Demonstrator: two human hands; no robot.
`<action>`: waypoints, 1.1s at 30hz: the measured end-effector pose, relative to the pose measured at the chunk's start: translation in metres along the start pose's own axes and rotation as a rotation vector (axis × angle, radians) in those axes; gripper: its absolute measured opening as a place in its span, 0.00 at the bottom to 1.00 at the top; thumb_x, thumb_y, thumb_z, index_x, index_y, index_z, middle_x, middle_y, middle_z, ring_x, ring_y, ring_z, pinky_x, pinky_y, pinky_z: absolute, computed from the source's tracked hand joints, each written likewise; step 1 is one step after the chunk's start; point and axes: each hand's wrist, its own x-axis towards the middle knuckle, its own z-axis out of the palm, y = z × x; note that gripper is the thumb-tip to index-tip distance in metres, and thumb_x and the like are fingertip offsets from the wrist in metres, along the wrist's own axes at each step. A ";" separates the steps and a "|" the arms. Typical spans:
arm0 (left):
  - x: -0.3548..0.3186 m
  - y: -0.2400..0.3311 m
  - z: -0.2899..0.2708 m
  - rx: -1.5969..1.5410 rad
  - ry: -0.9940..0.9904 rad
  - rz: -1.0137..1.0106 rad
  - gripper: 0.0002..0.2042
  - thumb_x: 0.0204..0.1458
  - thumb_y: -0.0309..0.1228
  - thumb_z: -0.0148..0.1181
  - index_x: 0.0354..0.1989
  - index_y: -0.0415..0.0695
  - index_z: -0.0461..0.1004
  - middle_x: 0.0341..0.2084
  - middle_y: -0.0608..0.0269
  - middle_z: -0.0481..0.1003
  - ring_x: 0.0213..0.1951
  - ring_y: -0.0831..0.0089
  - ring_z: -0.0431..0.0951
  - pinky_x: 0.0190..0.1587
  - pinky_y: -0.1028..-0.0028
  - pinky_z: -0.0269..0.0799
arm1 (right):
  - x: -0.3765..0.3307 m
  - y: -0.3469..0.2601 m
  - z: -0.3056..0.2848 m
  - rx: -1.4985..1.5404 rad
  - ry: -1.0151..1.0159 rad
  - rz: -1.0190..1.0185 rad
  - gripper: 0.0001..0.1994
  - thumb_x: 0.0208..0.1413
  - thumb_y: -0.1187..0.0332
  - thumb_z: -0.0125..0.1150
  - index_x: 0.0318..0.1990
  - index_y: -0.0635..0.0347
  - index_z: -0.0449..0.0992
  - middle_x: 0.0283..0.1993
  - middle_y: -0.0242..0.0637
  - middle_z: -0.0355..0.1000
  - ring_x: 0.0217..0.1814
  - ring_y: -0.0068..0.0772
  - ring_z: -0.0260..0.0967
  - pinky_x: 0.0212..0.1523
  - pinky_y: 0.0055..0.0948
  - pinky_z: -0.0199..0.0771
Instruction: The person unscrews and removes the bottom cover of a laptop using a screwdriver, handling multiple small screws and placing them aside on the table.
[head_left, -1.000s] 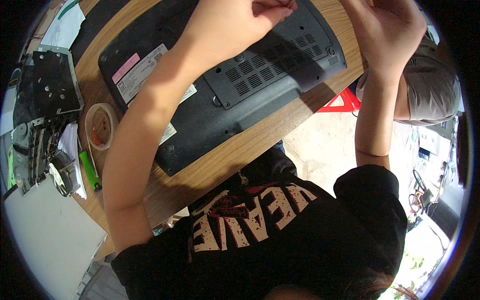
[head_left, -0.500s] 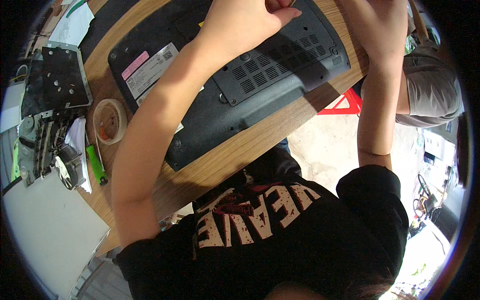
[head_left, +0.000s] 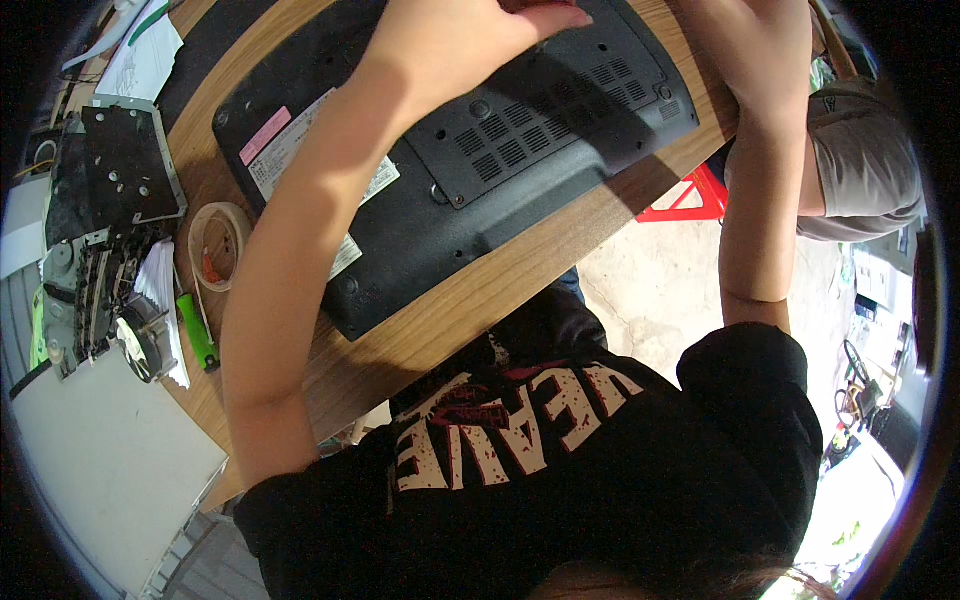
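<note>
Half-second on, left hand (head_left: 440, 50) farther left over laptop (head_left: 415, 245), thumb extended; right hand (head_left: 755, 60) beside it; fingers cropped, can't tell grip.

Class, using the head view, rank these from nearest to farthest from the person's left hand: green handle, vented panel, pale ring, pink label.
From the left hand:
1. Vented panel, just below and to the right.
2. Pink label, lower left.
3. Pale ring, farther lower left.
4. Green handle, below the ring.
</note>
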 end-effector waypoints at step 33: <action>-0.002 -0.027 0.003 0.185 -0.262 0.084 0.08 0.43 0.23 0.65 0.32 0.35 0.77 0.29 0.51 0.76 0.34 0.56 0.77 0.39 0.65 0.73 | -0.016 0.030 0.017 0.495 0.041 0.064 0.18 0.61 0.73 0.57 0.58 0.62 0.65 0.46 0.42 0.74 0.46 0.30 0.75 0.47 0.28 0.78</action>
